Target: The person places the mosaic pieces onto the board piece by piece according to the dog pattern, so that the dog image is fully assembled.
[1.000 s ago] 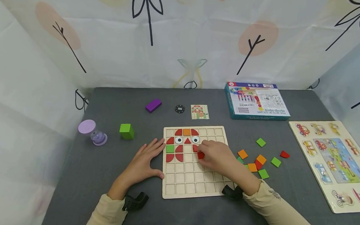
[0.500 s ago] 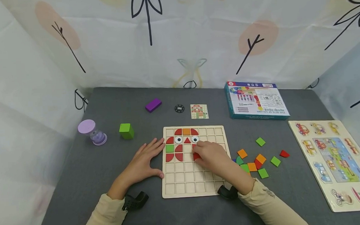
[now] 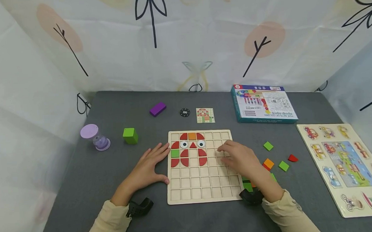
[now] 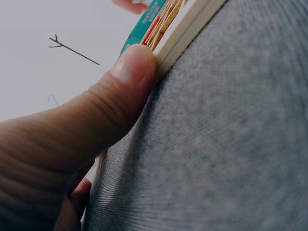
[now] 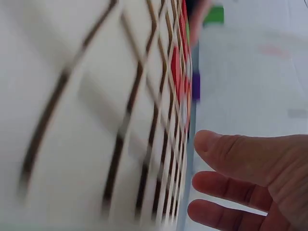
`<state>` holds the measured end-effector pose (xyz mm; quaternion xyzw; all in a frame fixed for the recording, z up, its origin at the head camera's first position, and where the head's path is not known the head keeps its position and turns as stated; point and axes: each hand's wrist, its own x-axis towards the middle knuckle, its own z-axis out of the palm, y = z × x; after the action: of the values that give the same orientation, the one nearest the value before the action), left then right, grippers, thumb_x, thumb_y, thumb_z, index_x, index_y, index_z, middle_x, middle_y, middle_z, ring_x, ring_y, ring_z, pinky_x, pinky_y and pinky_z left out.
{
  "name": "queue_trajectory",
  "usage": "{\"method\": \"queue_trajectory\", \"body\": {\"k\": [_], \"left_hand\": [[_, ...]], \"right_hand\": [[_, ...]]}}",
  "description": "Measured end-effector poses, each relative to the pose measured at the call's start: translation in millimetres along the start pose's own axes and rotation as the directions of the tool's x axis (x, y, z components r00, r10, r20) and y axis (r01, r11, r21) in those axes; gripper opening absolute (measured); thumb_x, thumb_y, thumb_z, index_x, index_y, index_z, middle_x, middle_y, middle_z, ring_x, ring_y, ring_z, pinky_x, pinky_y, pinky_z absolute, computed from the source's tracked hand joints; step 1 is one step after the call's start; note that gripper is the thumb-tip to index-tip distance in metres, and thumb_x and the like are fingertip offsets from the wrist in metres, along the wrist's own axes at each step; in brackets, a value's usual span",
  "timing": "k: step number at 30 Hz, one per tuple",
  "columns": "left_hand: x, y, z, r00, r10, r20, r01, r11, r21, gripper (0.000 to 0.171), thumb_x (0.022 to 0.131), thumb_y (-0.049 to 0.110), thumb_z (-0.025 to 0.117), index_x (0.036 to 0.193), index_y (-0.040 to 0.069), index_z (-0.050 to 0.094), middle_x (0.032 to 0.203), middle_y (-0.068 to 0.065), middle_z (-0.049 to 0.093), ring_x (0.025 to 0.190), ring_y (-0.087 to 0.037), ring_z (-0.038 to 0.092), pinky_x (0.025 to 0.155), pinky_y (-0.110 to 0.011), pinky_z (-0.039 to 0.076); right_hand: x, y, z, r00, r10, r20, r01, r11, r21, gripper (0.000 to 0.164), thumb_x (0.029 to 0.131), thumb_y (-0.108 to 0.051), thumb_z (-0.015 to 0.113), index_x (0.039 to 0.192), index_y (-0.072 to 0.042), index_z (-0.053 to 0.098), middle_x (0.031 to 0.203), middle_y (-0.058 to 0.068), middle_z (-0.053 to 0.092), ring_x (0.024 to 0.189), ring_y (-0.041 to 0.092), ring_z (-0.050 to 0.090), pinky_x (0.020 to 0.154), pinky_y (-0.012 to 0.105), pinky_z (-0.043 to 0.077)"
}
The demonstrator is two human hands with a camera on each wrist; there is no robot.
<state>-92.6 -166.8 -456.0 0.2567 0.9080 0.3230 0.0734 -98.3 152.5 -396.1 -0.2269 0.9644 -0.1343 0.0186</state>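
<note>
Looks like tile-laying on the board (image 3: 196,183), mid-way across the table (image 3: 88,177). Left hand (image 3: 147,167), fingers spread, touches the board's left edge; right hand (image 3: 242,159) looks empty, fingers parted above its right side. Next: probably pinch a loose tile (image 3: 268,146).

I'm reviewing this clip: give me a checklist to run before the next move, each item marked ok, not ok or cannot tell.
1. Pale wooden grid board steadied: ok; the left hand touches its left edge.
2. Right hand free: ok; no tile shows between its fingers and thumb.
3. Red curved-edge tiles flush in their cells: cannot tell; too small in the head view, blurred in the right wrist view.
4. Small square card with a coloured grid print uncovered: ok; it lies beyond the board.
5. Loose green, orange and red tiles all in plain sight: not ok; the right forearm partly covers some.
</note>
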Motion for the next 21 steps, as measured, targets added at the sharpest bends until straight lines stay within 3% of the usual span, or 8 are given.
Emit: {"method": "queue_trajectory", "body": {"k": [6,11,21], "left_hand": [[0.1,0.0,0.5,1.0,0.0,-0.003,0.0,1.0,-0.005,0.105,0.054,0.05,0.075,0.141,0.016,0.027,0.148,0.004,0.019,0.136,-0.02,0.01,0.106,-0.048,0.005],[-0.9,-0.5,-0.1,1.0,0.0,-0.002,0.0,1.0,-0.003,0.104,0.054,0.052,0.074,0.141,0.016,0.028,0.147,0.004,0.019,0.136,-0.02,0.01,0.106,-0.048,0.005],[-0.7,0.2,-0.5,1.0,0.002,-0.006,-0.002,1.0,-0.016,0.105,0.054,0.052,0.074,0.141,0.016,0.028,0.147,0.004,0.02,0.136,-0.02,0.011,0.106,-0.048,0.005]], "right_hand": [[-26.7,45.4,-11.1,0.984,0.18,-0.017,-0.181,0.982,-0.047,0.03,0.073,-0.019,0.072,0.102,-0.011,0.065,0.096,0.004,0.058,0.074,0.017,0.056,0.058,0.033,0.048],[-38.8,64.2,-14.8,0.958,0.284,0.029,-0.281,0.956,-0.086,0.032,0.073,-0.022,0.072,0.101,-0.01,0.065,0.091,0.006,0.058,0.078,0.022,0.056,0.062,0.039,0.048],[-38.4,63.7,-13.8,0.965,0.24,0.106,-0.239,0.971,-0.021,0.027,0.075,-0.02,0.071,0.1,-0.01,0.065,0.092,0.004,0.06,0.078,0.018,0.054,0.066,0.038,0.048]]}}
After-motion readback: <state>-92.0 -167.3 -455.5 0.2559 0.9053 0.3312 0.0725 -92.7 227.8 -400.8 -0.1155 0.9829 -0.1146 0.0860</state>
